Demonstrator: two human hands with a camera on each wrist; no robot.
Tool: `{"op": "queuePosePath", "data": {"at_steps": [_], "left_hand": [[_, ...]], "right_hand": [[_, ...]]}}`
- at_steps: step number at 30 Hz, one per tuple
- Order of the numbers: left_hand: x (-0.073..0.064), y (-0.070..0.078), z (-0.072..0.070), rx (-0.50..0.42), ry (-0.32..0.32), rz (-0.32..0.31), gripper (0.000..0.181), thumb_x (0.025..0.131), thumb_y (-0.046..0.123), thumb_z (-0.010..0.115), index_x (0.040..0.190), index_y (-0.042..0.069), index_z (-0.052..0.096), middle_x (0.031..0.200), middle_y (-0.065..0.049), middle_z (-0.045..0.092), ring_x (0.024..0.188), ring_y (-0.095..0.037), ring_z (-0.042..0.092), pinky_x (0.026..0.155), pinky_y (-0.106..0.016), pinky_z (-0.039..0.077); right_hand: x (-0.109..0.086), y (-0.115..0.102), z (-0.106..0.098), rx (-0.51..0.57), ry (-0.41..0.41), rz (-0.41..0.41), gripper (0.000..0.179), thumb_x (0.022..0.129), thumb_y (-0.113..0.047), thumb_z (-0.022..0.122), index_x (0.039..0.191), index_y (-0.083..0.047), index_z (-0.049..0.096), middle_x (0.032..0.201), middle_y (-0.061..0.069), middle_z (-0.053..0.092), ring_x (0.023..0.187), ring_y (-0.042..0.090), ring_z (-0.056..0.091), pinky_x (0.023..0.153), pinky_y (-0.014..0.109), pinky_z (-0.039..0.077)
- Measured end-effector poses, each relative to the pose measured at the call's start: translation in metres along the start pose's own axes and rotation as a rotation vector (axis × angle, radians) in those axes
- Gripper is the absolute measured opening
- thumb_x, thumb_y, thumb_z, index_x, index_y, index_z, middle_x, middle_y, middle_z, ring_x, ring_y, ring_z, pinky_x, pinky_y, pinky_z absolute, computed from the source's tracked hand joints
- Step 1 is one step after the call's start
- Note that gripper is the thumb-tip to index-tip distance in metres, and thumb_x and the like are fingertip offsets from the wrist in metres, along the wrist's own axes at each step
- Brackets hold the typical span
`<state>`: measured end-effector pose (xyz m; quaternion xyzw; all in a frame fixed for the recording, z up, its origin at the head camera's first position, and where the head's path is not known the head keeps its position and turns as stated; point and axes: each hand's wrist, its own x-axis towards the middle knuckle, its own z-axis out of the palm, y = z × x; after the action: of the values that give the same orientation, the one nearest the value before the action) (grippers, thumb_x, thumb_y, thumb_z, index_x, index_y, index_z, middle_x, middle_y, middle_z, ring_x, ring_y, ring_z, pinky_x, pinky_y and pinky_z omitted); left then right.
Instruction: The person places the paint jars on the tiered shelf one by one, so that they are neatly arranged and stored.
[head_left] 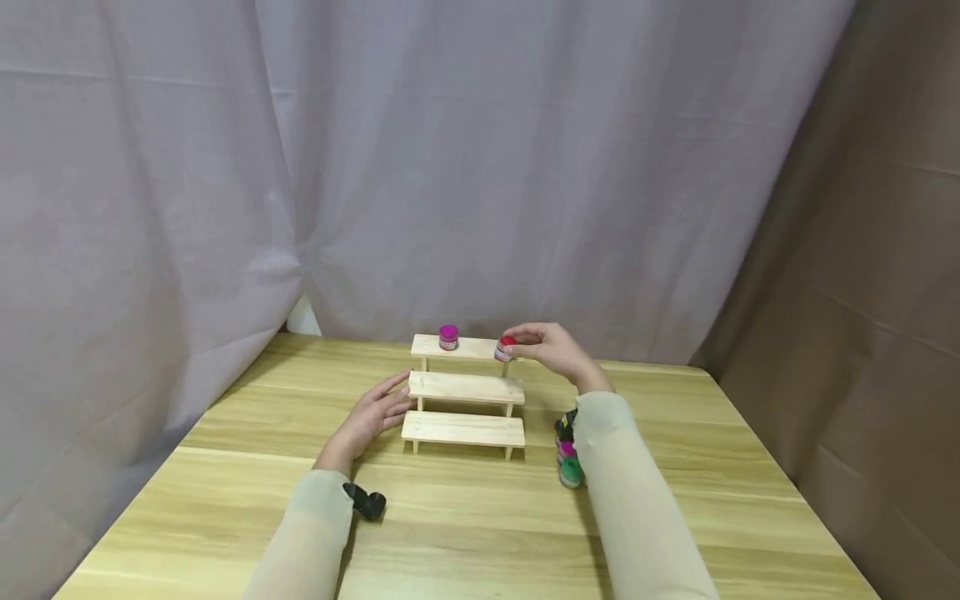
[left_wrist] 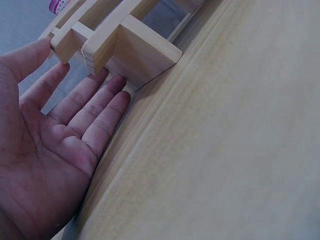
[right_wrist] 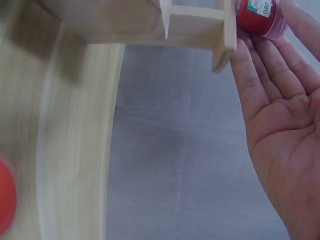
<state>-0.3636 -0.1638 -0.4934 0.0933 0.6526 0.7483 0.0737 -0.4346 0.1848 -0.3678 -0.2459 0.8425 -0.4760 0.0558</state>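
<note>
A three-tier wooden stand (head_left: 465, 387) stands on the table. At the right end of its top tier my right hand (head_left: 555, 350) pinches a small red paint jar (head_left: 505, 348) between thumb and fingers. In the right wrist view this jar (right_wrist: 257, 16) has a white and green label and sits right at the board's end. My left hand (head_left: 375, 412) is beside the stand's left side, palm open and fingers extended. Its fingertips (left_wrist: 120, 85) are right at the wooden side pieces in the left wrist view. A magenta paint jar (head_left: 448, 337) sits toward the top tier's left end.
Several more jars, among them a green one (head_left: 571, 472), stand on the table (head_left: 465, 533) right of the stand, partly hidden by my right sleeve (head_left: 630, 483). A red round thing (right_wrist: 5, 197) shows at the right wrist view's edge. Grey curtain (head_left: 480, 167) hangs behind.
</note>
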Motion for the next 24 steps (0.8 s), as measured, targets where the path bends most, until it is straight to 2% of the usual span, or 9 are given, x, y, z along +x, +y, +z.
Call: {"op": "queuePosePath", "data": {"at_steps": [3, 9, 14, 19, 24], "left_hand": [[0.001, 0.000, 0.001, -0.012, 0.001, -0.004, 0.061, 0.103, 0.034, 0.059, 0.157, 0.018, 0.037, 0.153, -0.023, 0.041, 0.134, -0.039, 0.049, 0.107, -0.043, 0.046], [-0.001, 0.000, 0.003, 0.026, -0.028, 0.001, 0.064, 0.103, 0.035, 0.058, 0.159, 0.017, 0.033, 0.154, -0.023, 0.040, 0.135, -0.039, 0.048, 0.108, -0.043, 0.046], [-0.002, 0.002, 0.005, 0.003, 0.001, -0.006, 0.061, 0.103, 0.034, 0.059, 0.157, 0.018, 0.037, 0.151, -0.023, 0.044, 0.132, -0.038, 0.051, 0.105, -0.040, 0.049], [-0.004, 0.003, 0.006, 0.017, -0.006, -0.013, 0.061, 0.102, 0.035, 0.059, 0.157, 0.018, 0.037, 0.152, -0.020, 0.043, 0.133, -0.037, 0.051, 0.105, -0.040, 0.049], [-0.002, 0.004, 0.006, 0.018, -0.008, -0.006, 0.062, 0.102, 0.036, 0.060, 0.157, 0.018, 0.037, 0.153, -0.021, 0.042, 0.133, -0.038, 0.050, 0.106, -0.041, 0.047]], "right_hand": [[0.007, -0.002, 0.002, -0.001, -0.007, 0.002, 0.039, 0.090, -0.034, 0.078, 0.124, -0.016, 0.070, 0.114, 0.003, 0.073, 0.110, 0.022, 0.066, 0.103, 0.049, 0.048], [0.016, -0.007, 0.009, 0.000, -0.035, 0.030, 0.039, 0.090, -0.035, 0.078, 0.124, -0.017, 0.070, 0.113, 0.000, 0.073, 0.110, 0.022, 0.066, 0.107, 0.051, 0.045], [0.025, -0.011, 0.014, -0.010, -0.054, 0.024, 0.048, 0.091, -0.035, 0.077, 0.132, -0.014, 0.066, 0.118, 0.000, 0.072, 0.114, 0.022, 0.064, 0.108, 0.051, 0.043], [0.028, -0.010, 0.024, 0.073, -0.079, 0.046, 0.050, 0.092, -0.030, 0.076, 0.137, -0.014, 0.062, 0.123, 0.002, 0.070, 0.113, 0.022, 0.065, 0.105, 0.048, 0.046], [0.028, -0.008, 0.031, 0.120, -0.052, 0.027, 0.047, 0.093, -0.028, 0.075, 0.136, -0.018, 0.062, 0.124, 0.001, 0.069, 0.113, 0.021, 0.066, 0.108, 0.045, 0.045]]}}
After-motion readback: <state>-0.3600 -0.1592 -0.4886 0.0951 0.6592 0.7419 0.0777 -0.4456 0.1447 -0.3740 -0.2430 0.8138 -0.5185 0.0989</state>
